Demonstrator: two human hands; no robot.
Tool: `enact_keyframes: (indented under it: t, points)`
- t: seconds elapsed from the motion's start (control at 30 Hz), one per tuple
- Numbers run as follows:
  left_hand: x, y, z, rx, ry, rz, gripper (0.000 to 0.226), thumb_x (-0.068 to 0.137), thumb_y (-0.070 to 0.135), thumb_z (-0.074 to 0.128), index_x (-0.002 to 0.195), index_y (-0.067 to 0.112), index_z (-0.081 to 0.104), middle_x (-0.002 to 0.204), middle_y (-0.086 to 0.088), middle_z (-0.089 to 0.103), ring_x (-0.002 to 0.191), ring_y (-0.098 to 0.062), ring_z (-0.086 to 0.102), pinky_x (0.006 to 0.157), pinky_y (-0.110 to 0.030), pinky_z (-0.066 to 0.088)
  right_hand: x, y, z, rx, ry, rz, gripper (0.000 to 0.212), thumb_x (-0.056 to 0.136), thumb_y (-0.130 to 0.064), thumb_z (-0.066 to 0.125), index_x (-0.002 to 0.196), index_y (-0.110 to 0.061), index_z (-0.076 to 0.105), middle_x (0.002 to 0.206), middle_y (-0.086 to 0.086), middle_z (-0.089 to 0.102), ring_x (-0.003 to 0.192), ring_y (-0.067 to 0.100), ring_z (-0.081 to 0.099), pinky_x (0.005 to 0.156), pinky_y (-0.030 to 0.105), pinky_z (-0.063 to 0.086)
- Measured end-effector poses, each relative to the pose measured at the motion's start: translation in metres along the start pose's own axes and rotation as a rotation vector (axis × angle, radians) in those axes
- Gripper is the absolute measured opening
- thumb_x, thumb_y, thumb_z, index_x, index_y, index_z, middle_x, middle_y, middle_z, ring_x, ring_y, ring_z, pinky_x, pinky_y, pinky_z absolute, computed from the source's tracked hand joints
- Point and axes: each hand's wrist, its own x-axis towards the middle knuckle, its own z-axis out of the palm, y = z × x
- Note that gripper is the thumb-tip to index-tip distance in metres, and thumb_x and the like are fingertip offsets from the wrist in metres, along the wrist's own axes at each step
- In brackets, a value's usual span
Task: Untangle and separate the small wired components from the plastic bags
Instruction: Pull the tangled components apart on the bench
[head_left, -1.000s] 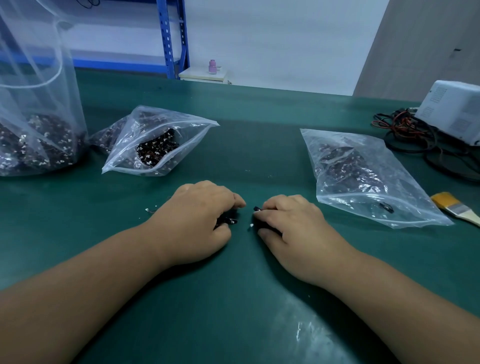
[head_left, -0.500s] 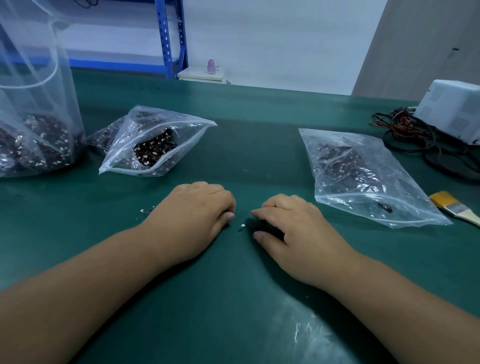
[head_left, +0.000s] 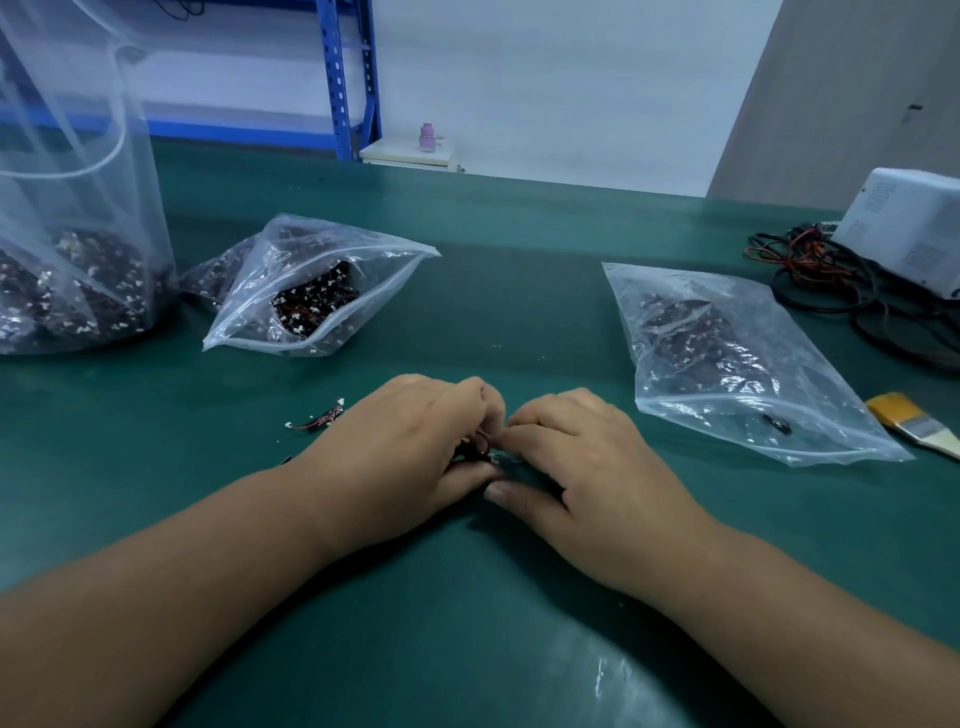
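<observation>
Small tangle of wired components (head_left: 480, 451), dark w/ thin red wire loops & a white connector bit at its R edge, sits on the mat at centre, right btwn both hands & mostly hidden by fingers. Left hand (head_left: 410, 452) lies knuckles-up, fingers curled down over the tangle's L side, thumb reaching in under it; it grips the tangle, tho exact contact is hidden. Right hand (head_left: 587, 467) comes in from the other side, fingers curled, tips pinching the tangle's R side & touching the left hand's fingertips; its thumb lies flat on the mat just below. Both forearms rest on the green table (head_left: 519, 270). Just L of the left hand, apart from it, a loose wired component (head_left: 318, 419) lies flat: red/black wires w/ white ends. Further back L, an open zip bag (head_left: 363, 260) w/ mouth gaping toward the camera, dark parts w/ white connectors inside. Far L, a tall clear bag (head_left: 78, 156) stands upright, same kind of parts piled in its bottom. R of the hands, a flat zip bag (head_left: 810, 415) lies on the mat, parts spread in its upper half. Near it at the R edge, a brush (head_left: 914, 423) w/ a yellow end; behind that, a coil of black & red cables (head_left: 831, 280) beside a white box (head_left: 914, 228). Beyond the table, a blue shelf post (head_left: 345, 78) & a small pink bottle (head_left: 427, 136) on a white surface.
</observation>
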Motion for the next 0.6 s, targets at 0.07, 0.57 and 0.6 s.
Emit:
enact_keyframes:
  t: [0.07, 0.57, 0.6]
  points:
    - [0.000, 0.000, 0.000, 0.001, 0.003, -0.002, 0.033, 0.075, 0.026, 0.081, 0.091, 0.024, 0.052, 0.078, 0.020, 0.050, 0.078, -0.009, 0.043, 0.076, -0.006, 0.028, 0.000, -0.001, 0.001, -0.002, 0.040, -0.020, 0.039, 0.092, -0.051, 0.051, 0.098, -0.020, 0.074, 0.097, -0.005, 0.065, 0.090, 0.025, 0.056, 0.080, 0.045, 0.049]
    - [0.000, -0.014, 0.004, -0.025, -0.092, -0.065, 0.010, 0.087, 0.035, 0.072, 0.088, 0.029, 0.063, 0.072, 0.019, 0.060, 0.070, -0.007, 0.053, 0.070, -0.023, 0.038, 0.002, 0.030, 0.005, 0.333, 0.362, 0.337, 0.027, 0.087, -0.024, 0.066, 0.060, -0.021, 0.060, 0.066, -0.009, 0.058, 0.070, 0.009, 0.056, 0.065, 0.018, 0.040]
    - [0.000, -0.014, 0.004, -0.021, -0.105, -0.060, 0.010, 0.088, 0.035, 0.071, 0.085, 0.030, 0.063, 0.072, 0.017, 0.061, 0.069, -0.008, 0.054, 0.070, -0.026, 0.040, 0.002, 0.033, 0.006, 0.352, 0.361, 0.398, 0.026, 0.087, -0.022, 0.069, 0.061, -0.020, 0.063, 0.067, -0.007, 0.060, 0.071, 0.008, 0.057, 0.063, 0.016, 0.040]
